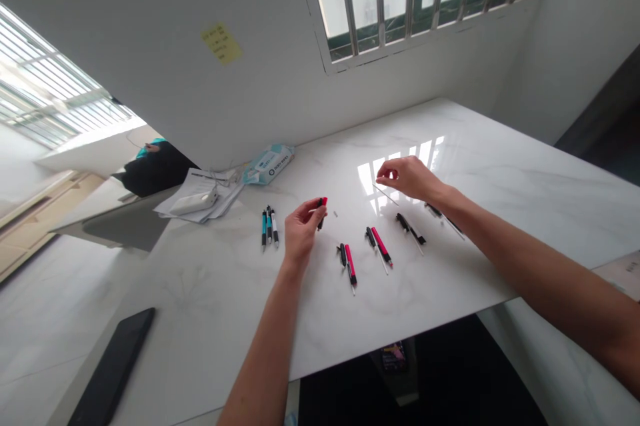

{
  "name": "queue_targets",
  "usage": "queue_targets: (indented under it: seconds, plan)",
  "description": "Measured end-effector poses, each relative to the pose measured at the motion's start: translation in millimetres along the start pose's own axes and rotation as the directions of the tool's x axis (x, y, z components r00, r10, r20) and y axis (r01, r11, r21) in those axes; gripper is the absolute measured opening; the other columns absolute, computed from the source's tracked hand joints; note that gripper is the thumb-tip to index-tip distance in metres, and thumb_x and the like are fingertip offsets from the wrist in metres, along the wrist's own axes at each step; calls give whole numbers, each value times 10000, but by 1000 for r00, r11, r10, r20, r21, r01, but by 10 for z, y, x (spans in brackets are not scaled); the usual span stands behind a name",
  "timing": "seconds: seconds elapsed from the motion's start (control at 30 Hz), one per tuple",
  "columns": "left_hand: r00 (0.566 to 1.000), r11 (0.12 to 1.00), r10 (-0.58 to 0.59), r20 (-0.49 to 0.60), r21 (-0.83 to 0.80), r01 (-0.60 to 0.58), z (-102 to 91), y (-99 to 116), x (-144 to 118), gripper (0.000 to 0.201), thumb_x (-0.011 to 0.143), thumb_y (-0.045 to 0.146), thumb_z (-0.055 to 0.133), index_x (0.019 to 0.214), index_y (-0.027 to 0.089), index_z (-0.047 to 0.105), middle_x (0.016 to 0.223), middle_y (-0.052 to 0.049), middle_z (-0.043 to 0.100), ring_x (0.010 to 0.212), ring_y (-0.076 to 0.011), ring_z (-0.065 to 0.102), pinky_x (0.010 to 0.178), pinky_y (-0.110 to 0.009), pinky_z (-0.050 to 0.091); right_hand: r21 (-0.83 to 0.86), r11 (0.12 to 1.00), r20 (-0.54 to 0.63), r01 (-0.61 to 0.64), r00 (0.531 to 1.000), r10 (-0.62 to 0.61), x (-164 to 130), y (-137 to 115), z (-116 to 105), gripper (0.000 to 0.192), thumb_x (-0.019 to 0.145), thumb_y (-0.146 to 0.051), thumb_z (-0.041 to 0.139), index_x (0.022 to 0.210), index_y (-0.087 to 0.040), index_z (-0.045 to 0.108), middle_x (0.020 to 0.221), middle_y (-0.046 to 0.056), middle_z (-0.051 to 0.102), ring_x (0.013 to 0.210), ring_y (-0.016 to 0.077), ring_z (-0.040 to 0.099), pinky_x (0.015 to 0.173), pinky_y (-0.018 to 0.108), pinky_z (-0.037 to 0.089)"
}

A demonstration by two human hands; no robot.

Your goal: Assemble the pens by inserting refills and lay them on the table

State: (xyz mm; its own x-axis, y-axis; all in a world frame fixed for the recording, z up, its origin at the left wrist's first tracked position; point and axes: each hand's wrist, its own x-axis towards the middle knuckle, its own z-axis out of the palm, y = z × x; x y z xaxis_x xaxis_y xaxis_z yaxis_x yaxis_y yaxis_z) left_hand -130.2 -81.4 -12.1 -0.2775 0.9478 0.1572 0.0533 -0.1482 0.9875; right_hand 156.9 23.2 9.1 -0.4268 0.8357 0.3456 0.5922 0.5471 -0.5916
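My left hand (300, 231) pinches a short black pen part with a red end (321, 211) upright above the white table. My right hand (411, 177) is closed in a pinch at the upper end of a thin pen refill (387, 195), which slants down to the right. Between my arms lie sets of taken-apart pens: a red barrel with a black tip (351, 265) beside a black part, another red barrel (381, 245), and black pen pieces (411, 229) with thin refills. More black parts (434, 210) lie partly behind my right forearm. A tiny grey piece (335, 214) rests beside my left fingertips.
Three assembled pens (269, 227), two teal and one white, lie left of my left hand. Behind them are papers (220, 203) with a white device (195, 202) and a wipes pack (270, 165). A black phone (114, 369) lies at the front left. A wall and barred window stand behind.
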Motion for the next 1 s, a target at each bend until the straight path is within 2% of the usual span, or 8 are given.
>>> queue_targets:
  seconds: [0.1, 0.23, 0.47, 0.57, 0.67, 0.83, 0.93, 1.0]
  plan:
    - [983, 974, -79, -168, -221, 41, -155, 5, 107, 489, 620, 409, 960, 1021, 186, 790, 912, -31, 766, 726, -102, 671, 692, -223, 520, -196, 974, 63, -113, 990, 128, 15, 155, -89, 185, 892, -377, 733, 858, -213, 814, 848, 71, 783, 720, 211, 675, 667, 346, 500]
    - [961, 951, -164, -223, -296, 93, -240, -36, 155, 534, 573, 389, 978, 1021, 183, 773, 874, -18, 751, 704, -90, 661, 660, -205, 496, -295, 949, 173, -110, 971, 166, -15, 168, 41, 179, 807, -417, 818, 811, -237, 822, 832, 86, 779, 707, 222, 675, 616, 327, 485]
    - [996, 993, -57, -72, 99, 64, -157, -184, 93, 432, 677, 422, 910, 1012, 169, 808, 880, -67, 779, 728, -159, 688, 688, -266, 504, -382, 923, 231, -41, 963, 138, -39, 21, 295, 128, 888, -217, 687, 851, -206, 809, 918, 150, 785, 860, 303, 726, 682, 353, 506]
    - [999, 985, -46, -21, 165, 49, -144, -198, 72, 388, 708, 413, 887, 1006, 175, 817, 865, -71, 778, 729, -176, 701, 692, -274, 506, -373, 928, 225, -8, 969, 99, -50, -3, 312, 155, 915, -170, 627, 876, -184, 777, 939, 163, 782, 893, 306, 722, 692, 343, 494]
    - [998, 987, -59, -9, 148, 59, -135, -180, 57, 382, 718, 407, 882, 1015, 177, 813, 902, -87, 785, 767, -188, 722, 709, -279, 511, -244, 970, 186, -7, 981, 54, -49, -28, 293, 160, 953, -186, 589, 966, -182, 749, 965, 133, 780, 883, 263, 706, 714, 323, 489]
    - [998, 988, -68, -6, 136, 68, -109, -139, 40, 384, 712, 415, 888, 1005, 179, 812, 913, -96, 788, 823, -201, 728, 720, -278, 509, 89, 994, 10, -56, 998, 56, -24, -60, 282, 227, 987, -253, 563, 1137, -209, 727, 1010, 75, 773, 782, 181, 659, 773, 330, 518]
    - [997, 987, -73, 5, 145, 71, -95, -128, 40, 374, 722, 411, 878, 1009, 181, 810, 913, -93, 788, 827, -202, 733, 738, -284, 517, 269, 961, -21, -60, 997, 68, -3, -95, 326, 209, 961, -325, 604, 1072, -206, 736, 1005, 75, 772, 780, 180, 665, 774, 353, 542]
    - [998, 989, -68, 9, 133, 66, -87, -120, 40, 371, 726, 408, 873, 1013, 180, 808, 909, -87, 787, 816, -193, 729, 751, -286, 520, 479, 875, -2, -74, 996, 85, 19, -166, 367, 218, 918, -390, 663, 1000, -193, 709, 968, 79, 770, 775, 179, 687, 760, 354, 563]
